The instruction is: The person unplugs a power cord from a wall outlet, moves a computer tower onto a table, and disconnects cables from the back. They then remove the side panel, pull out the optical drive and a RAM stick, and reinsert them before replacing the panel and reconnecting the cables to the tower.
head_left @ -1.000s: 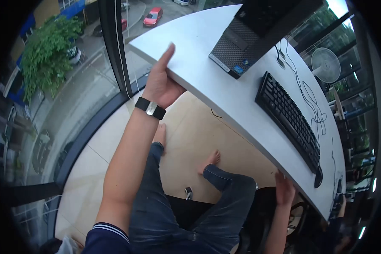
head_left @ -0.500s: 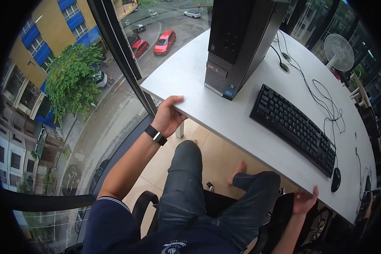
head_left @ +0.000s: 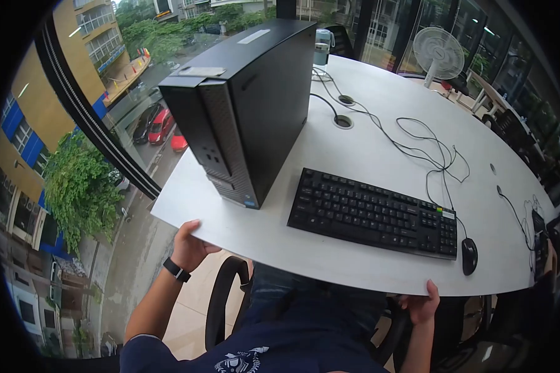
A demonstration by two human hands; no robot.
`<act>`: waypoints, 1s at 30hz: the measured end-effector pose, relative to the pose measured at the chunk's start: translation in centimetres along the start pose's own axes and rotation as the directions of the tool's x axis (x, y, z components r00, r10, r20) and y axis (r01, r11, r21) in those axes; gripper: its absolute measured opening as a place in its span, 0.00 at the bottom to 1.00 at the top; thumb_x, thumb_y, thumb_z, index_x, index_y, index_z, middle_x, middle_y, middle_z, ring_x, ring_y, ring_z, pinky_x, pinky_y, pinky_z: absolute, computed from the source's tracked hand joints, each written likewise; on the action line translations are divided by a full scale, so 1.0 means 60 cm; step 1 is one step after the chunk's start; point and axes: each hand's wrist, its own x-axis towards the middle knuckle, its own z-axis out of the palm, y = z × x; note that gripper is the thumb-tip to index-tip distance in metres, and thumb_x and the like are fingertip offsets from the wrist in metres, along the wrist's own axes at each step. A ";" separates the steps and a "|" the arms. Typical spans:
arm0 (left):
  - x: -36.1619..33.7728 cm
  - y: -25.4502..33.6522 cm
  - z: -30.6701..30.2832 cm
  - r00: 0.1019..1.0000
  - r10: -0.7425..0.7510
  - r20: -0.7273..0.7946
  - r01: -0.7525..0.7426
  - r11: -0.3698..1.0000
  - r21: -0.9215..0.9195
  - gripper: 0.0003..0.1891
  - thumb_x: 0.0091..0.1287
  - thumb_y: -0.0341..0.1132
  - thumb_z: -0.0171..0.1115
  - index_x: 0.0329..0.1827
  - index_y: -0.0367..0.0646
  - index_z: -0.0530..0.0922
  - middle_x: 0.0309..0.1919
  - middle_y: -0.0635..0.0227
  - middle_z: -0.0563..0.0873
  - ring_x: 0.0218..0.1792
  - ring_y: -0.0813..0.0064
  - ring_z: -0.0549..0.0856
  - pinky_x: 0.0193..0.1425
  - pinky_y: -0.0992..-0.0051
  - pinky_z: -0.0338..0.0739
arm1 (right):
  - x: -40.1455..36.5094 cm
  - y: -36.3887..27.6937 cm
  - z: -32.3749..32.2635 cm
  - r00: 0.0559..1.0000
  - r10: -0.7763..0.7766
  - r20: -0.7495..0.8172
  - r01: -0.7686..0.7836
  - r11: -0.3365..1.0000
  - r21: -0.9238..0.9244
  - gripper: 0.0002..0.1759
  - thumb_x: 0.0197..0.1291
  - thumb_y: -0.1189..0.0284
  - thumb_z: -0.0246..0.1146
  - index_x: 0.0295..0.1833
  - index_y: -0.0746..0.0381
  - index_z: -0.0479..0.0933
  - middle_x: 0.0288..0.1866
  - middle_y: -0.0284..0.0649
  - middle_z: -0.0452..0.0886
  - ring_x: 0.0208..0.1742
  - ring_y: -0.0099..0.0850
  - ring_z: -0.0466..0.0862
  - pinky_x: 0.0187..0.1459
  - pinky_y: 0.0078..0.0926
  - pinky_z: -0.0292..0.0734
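A white table point(head_left: 230, 240) spans the view. My left hand point(head_left: 191, 247), with a black band on the wrist, grips its near edge at the left, thumb on top and fingers underneath. Farther right, my right hand point(head_left: 422, 303) holds the same edge, its thumb up and its other fingers partly under the tabletop. A black computer tower point(head_left: 269, 118) stands upright beyond my left hand. Between the hands and farther in lies a black keyboard point(head_left: 373, 214). The black mouse point(head_left: 470, 256) rests right of the keyboard, above my right hand.
Thin cables point(head_left: 410, 149) run across the table past two round cable holes. A bottle point(head_left: 322, 46) stands behind the tower. Beyond the table is a white fan point(head_left: 438, 53). A black chair armrest point(head_left: 221, 292) is near my left forearm, and windows line the left side.
The view has tilted up and turned, so the tower's top and the bottle now show. My legs are mostly hidden under the table. Both hands remain on the table edge.
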 end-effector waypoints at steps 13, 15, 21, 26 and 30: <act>0.023 -0.038 -0.009 0.984 0.150 -0.093 -0.162 0.977 -0.139 0.34 0.62 0.53 0.59 0.63 0.33 0.75 0.40 0.55 0.88 0.31 0.59 0.90 0.20 0.65 0.83 | 0.031 -0.041 0.009 0.522 -0.722 0.455 0.489 -0.184 -0.853 0.09 0.56 0.76 0.61 0.24 0.64 0.71 0.19 0.41 0.68 0.18 0.39 0.67 0.24 0.37 0.60; 0.024 -0.036 -0.011 0.986 0.128 -0.108 -0.141 0.983 -0.121 0.33 0.64 0.53 0.57 0.62 0.33 0.75 0.39 0.56 0.88 0.27 0.62 0.88 0.17 0.69 0.81 | 0.034 -0.040 -0.005 0.424 -0.641 0.640 0.476 -0.443 -0.760 0.11 0.56 0.78 0.59 0.22 0.61 0.69 0.18 0.40 0.63 0.18 0.41 0.65 0.24 0.40 0.56; 0.018 -0.033 0.003 0.989 0.065 -0.135 -0.081 0.990 -0.116 0.33 0.65 0.55 0.54 0.61 0.34 0.76 0.38 0.57 0.87 0.26 0.64 0.87 0.18 0.72 0.80 | 0.037 -0.038 0.000 0.394 -0.696 0.601 0.438 -0.433 -0.788 0.09 0.56 0.77 0.58 0.24 0.62 0.71 0.19 0.41 0.68 0.18 0.41 0.68 0.24 0.39 0.59; 0.018 -0.026 -0.004 0.998 0.055 -0.014 -0.057 0.991 -0.118 0.36 0.65 0.58 0.54 0.61 0.31 0.77 0.39 0.50 0.89 0.32 0.57 0.91 0.27 0.63 0.88 | 0.031 -0.036 0.004 0.409 -0.721 0.559 0.420 -0.395 -0.817 0.08 0.55 0.79 0.59 0.24 0.64 0.73 0.20 0.42 0.72 0.19 0.41 0.71 0.24 0.37 0.61; -0.001 0.020 -0.011 0.953 -0.284 0.105 0.246 0.929 0.278 0.44 0.70 0.70 0.45 0.54 0.27 0.81 0.38 0.47 0.91 0.37 0.52 0.93 0.35 0.61 0.90 | 0.034 -0.046 0.013 0.524 -0.700 0.485 0.442 -0.264 -0.858 0.08 0.54 0.76 0.62 0.23 0.63 0.74 0.18 0.40 0.70 0.18 0.40 0.70 0.23 0.36 0.60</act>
